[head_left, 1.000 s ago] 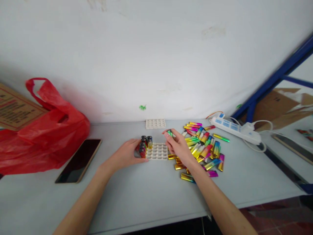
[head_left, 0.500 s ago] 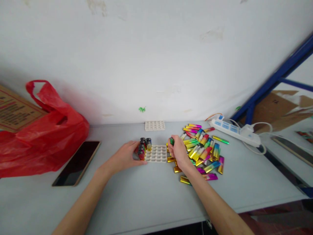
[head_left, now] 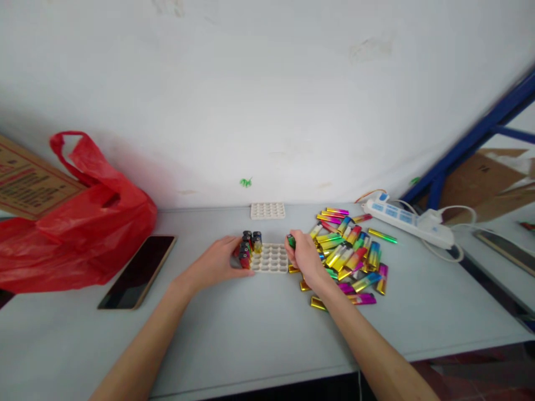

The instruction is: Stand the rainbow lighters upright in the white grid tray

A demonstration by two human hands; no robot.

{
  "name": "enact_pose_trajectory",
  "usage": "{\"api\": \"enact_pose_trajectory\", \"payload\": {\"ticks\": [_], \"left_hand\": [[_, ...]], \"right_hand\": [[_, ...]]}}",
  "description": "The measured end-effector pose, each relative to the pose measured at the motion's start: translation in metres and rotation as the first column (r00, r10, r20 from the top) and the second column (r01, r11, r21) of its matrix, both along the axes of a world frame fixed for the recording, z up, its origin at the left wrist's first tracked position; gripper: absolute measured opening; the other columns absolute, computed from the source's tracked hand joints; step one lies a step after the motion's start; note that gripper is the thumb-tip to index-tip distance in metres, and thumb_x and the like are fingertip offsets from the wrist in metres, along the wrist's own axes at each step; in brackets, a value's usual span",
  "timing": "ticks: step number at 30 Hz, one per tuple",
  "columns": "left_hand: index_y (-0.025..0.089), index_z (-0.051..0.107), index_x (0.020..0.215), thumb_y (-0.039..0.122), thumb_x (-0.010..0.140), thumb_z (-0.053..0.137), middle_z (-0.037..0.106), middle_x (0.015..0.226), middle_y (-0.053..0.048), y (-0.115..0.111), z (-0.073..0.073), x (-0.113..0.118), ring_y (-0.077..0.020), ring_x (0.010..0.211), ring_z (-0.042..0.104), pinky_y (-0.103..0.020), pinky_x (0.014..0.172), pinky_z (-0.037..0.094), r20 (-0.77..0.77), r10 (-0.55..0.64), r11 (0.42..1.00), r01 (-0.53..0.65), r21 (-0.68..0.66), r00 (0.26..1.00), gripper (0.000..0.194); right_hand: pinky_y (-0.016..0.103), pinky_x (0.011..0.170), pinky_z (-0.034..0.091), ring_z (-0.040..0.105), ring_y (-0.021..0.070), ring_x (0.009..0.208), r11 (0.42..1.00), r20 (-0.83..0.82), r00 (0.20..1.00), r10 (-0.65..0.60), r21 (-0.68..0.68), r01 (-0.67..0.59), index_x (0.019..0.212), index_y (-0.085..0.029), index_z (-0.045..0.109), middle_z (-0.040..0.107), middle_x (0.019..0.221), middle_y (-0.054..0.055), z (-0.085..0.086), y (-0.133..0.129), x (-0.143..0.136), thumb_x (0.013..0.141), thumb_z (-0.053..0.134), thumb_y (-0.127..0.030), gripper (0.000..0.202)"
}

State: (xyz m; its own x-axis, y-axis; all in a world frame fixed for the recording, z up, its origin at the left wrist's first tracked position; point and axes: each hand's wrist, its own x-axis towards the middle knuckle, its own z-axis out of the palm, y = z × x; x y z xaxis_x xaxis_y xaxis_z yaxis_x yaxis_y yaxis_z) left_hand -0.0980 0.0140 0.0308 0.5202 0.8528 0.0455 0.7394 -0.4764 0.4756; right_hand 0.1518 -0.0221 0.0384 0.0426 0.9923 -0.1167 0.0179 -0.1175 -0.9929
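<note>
A white tray [head_left: 273, 258] with rows of small cells lies on the table in front of me. Several lighters [head_left: 246, 249] with dark tops stand upright in its left end. My left hand [head_left: 219, 259] curls around that end, the thumb along the front edge and the fingers by the outer lighters. Just past the tray's right edge, my right hand [head_left: 306, 256] is closed on a lighter [head_left: 291, 241]; only its green and dark end shows. Beneath and beside this hand spreads a loose pile of shiny, many-coloured lighters [head_left: 343, 259].
A second white tray [head_left: 268, 210] lies by the wall. On the left are a phone [head_left: 137, 272], a red plastic bag [head_left: 104, 223] and a cardboard box [head_left: 37, 181]. A power strip [head_left: 407, 223] with cables sits at the right, near a blue metal frame [head_left: 472, 131].
The camera view has shifted slightly. My right hand still holds the lighter beside the tray, its position little changed. My left hand stays at the tray's left end.
</note>
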Motion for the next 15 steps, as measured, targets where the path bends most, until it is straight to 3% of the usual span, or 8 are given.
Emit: {"api": "enact_pose_trajectory", "payload": {"ticks": [3,7,11,15], "left_hand": [[0.025,0.061,0.088,0.063,0.07,0.087,0.074,0.095,-0.009,0.0008,-0.0002,-0.0001,-0.0309,0.088,0.069,-0.041,0.08,0.055,-0.003,-0.009,1.0,0.009,0.013,1.0,0.05],[0.024,0.064,0.093,0.065,0.07,0.087,0.076,0.099,-0.009,0.0003,0.0005,0.0,-0.0319,0.091,0.071,-0.042,0.083,0.056,0.002,-0.014,1.0,0.014,0.006,1.0,0.052],[0.024,0.067,0.097,0.061,0.071,0.089,0.077,0.104,-0.011,-0.001,0.0019,0.0008,-0.0335,0.097,0.072,-0.043,0.087,0.057,0.01,-0.007,1.0,0.008,-0.009,1.0,0.051],[0.023,0.068,0.097,0.06,0.072,0.09,0.078,0.103,-0.01,-0.0021,0.0027,0.0015,-0.033,0.096,0.072,-0.043,0.087,0.057,0.039,-0.009,1.0,0.009,-0.006,0.999,0.05]], "right_hand": [[0.029,0.049,0.025,0.03,0.012,0.045,1.0,0.004,1.0,0.008,0.014,-0.008,0.051,-0.026,0.04,0.033,0.046,-0.005,0.0003,0.0007,0.0,0.1,0.039,-0.061,0.06],[0.028,0.053,0.034,0.043,0.0145,0.052,0.994,0.075,0.997,0.036,0.097,-0.043,0.07,-0.024,0.059,0.046,0.057,-0.004,-0.0005,-0.0001,0.0021,0.103,0.036,-0.077,0.067],[0.028,0.064,0.046,0.058,0.0168,0.068,0.961,0.243,0.966,0.089,0.234,-0.147,0.101,-0.024,0.067,0.063,0.077,-0.001,0.0001,-0.0052,0.0033,0.11,0.04,-0.065,0.051],[0.032,0.082,0.053,0.068,0.021,0.091,0.888,0.429,0.899,0.087,0.375,-0.265,0.106,-0.022,0.068,0.073,0.099,0.006,0.0028,-0.0091,0.0011,0.108,0.058,-0.05,0.03]]}}
